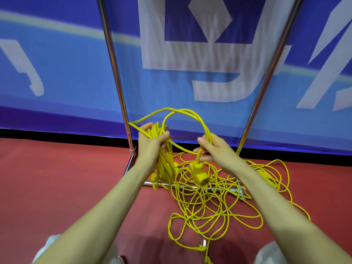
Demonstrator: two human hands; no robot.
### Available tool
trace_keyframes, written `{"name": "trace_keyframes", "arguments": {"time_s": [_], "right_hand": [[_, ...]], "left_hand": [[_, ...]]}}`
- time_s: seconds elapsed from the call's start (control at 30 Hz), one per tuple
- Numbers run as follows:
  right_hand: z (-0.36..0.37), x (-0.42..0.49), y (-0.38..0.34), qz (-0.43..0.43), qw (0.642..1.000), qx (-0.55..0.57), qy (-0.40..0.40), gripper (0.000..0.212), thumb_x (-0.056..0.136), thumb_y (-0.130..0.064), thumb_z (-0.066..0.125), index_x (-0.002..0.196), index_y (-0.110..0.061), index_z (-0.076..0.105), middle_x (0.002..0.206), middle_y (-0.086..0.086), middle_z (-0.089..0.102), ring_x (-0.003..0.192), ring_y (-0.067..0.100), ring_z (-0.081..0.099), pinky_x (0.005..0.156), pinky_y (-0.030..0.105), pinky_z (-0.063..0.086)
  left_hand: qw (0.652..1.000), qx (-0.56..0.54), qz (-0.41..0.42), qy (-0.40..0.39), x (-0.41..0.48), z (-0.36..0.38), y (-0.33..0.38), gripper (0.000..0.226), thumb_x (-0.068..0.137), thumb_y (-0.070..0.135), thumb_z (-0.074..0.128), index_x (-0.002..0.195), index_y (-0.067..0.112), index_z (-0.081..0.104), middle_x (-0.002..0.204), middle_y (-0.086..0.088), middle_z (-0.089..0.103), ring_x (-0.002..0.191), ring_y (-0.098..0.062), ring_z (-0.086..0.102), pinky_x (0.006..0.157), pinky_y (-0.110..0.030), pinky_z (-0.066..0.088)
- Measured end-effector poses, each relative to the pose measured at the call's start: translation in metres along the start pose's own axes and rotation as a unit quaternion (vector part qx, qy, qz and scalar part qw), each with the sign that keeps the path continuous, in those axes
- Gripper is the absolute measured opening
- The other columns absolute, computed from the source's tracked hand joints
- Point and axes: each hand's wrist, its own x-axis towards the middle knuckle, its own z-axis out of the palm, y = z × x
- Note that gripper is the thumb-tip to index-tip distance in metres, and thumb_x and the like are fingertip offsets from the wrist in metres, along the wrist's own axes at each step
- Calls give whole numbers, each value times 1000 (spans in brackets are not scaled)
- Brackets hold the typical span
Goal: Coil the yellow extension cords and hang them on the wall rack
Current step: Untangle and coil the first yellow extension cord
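A cord bundle (165, 168) is held in the left hand (152, 142); a socket block (200, 175) is hung by its lead (198, 156) below the right hand (214, 149), loose cord (209, 204) beneath.

Cord end (207, 260) — perhaps a plug — cropped.

The extension cords (165, 169) and their socket block (199, 175) are bright yellow. The floor (66, 178) is dull red. The banner (66, 73) is blue and violet with white lettering, and the rack poles (115, 73) are shiny silver.
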Motion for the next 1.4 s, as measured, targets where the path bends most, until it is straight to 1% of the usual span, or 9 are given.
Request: {"name": "trace_keyframes", "arguments": {"time_s": [0.1, 0.3, 0.37, 0.57, 0.67, 0.77, 0.97, 1.17, 1.4], "right_hand": [[-3, 6, 2, -41, 998, -32, 25, 8, 97, -16, 50, 90, -19, 52, 104, 19, 47, 81, 21, 63, 56, 25, 56], [-4, 7, 15, -28, 968, -221, -118, 21, 91, -9, 61, 108, -15, 50, 78, 1, 52, 62, 20, 60, 65, 38, 50], [-5, 9, 21, -5, 939, -319, -130, 8, 93, -14, 57, 101, -14, 55, 73, -1, 53, 66, 20, 62, 67, 38, 51], [-15, 11, 32, 73, 847, -526, 11, 29, 102, -32, 39, 106, -10, 57, 99, 12, 58, 100, 34, 57, 74, 34, 39], [-21, 16, 34, 88, 900, -422, 62, 27, 102, -31, 38, 91, -13, 55, 97, 15, 64, 95, 34, 61, 77, 37, 44], [-23, 21, 23, 93, 987, -48, 124, 26, 102, -21, 39, 83, -15, 54, 92, 17, 64, 80, 25, 67, 77, 36, 54], [-15, 3, -11, 52, 940, 334, 56, 26, 102, -16, 38, 88, -2, 54, 79, 20, 71, 77, 25, 72, 71, 29, 60], [-12, -2, -21, 31, 920, 390, 19, 30, 101, -23, 37, 83, -7, 55, 82, 19, 72, 78, 25, 72, 64, 29, 58], [-21, 3, -1, 158, 982, 101, 7, 24, 99, -21, 45, 80, -13, 58, 77, 6, 66, 62, 14, 55, 65, 26, 48]], "left_hand": [[999, 24, 42, 7, 4, -6, 9, 44, 85, -11, 61, 112, 17, 39, 67, -7, 53, 37, -9, 39, 40, -21, 34], [999, -39, 32, 12, 13, -26, 27, 44, 85, -13, 58, 116, 9, 37, 61, -3, 53, 36, -7, 36, 37, -16, 30], [998, -52, 22, 1, 17, -32, 30, 44, 85, -13, 57, 113, 11, 33, 53, 1, 52, 35, -7, 35, 37, -15, 30], [996, -18, -36, -74, 12, -33, 30, 39, 88, -11, 53, 113, 11, 33, 50, 2, 49, 34, -9, 32, 37, -15, 28], [993, 11, -67, -92, 12, -32, 23, 36, 87, -11, 54, 113, 7, 35, 60, -6, 48, 35, -9, 33, 36, -15, 29], [991, 44, -97, -85, 9, -27, 11, 38, 86, -12, 57, 110, 9, 36, 62, -8, 49, 35, -9, 34, 35, -17, 30], [985, 104, -130, -55, 3, -16, -11, 38, 85, -12, 60, 106, 13, 40, 63, -9, 52, 35, -9, 37, 36, -18, 32], [984, 120, -124, -36, 2, -19, -17, 41, 84, -15, 56, 112, 8, 37, 69, -13, 51, 33, -9, 37, 35, -18, 33], [995, 53, -83, -32, 3, -18, -7, 40, 86, -16, 55, 109, 10, 34, 57, -4, 45, 34, -7, 35, 35, -17, 30]]}}
